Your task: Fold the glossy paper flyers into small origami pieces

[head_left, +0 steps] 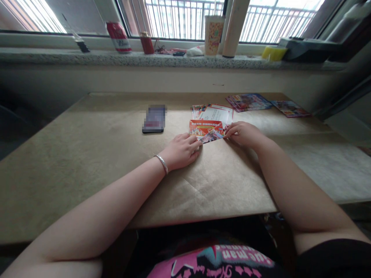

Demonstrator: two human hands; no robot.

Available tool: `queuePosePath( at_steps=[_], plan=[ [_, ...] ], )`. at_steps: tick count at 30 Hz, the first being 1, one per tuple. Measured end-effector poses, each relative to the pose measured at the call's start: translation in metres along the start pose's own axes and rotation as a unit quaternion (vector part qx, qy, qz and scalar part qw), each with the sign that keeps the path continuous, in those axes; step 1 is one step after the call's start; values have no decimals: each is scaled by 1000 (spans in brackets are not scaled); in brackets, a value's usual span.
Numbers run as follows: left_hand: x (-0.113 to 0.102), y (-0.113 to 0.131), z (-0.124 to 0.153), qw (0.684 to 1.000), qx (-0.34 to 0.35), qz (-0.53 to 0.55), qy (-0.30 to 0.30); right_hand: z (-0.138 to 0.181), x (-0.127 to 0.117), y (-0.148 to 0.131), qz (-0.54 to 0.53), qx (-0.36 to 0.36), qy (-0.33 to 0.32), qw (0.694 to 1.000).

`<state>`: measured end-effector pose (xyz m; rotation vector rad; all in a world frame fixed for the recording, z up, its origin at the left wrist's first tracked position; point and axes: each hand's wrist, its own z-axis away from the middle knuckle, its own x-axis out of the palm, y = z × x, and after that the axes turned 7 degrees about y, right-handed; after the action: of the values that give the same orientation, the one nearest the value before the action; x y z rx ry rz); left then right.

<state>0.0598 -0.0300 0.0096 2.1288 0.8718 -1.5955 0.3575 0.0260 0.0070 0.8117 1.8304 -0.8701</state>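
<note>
Two bare hands press a folded colourful leaflet on a brown paper-covered table, seen from above by the person doing it.

Nearest us, both forearms reach forward; the left hand (181, 151), with a silver bracelet (162, 164) at its wrist, lies knuckles up with its fingertips pinning the leaflet (206, 130) at its lower left corner. At 3 o'clock of it, the right hand (242, 133) pinches the leaflet's lower right edge between curled fingers. The leaflet sits just past centre of the table (87, 162), atop a white flyer (217, 114). At 9 o'clock of the leaflet lies a phone (154, 119). Further off, at 1 o'clock, more flyers (248, 101) are spread. Beyond, the windowsill (87, 58) holds a red can (118, 36) and a paper cup (213, 34).
</note>
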Motion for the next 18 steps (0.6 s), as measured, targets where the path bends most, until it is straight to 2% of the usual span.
queuePosePath(
  at_steps=[12, 18],
  plan=[
    [5, 6, -9, 999, -24, -27, 18, 0, -7, -28, 64, 88, 8, 994],
    [-5, -4, -3, 1000, 2, -19, -12, 0, -5, -27, 51, 104, -4, 993]
  ],
)
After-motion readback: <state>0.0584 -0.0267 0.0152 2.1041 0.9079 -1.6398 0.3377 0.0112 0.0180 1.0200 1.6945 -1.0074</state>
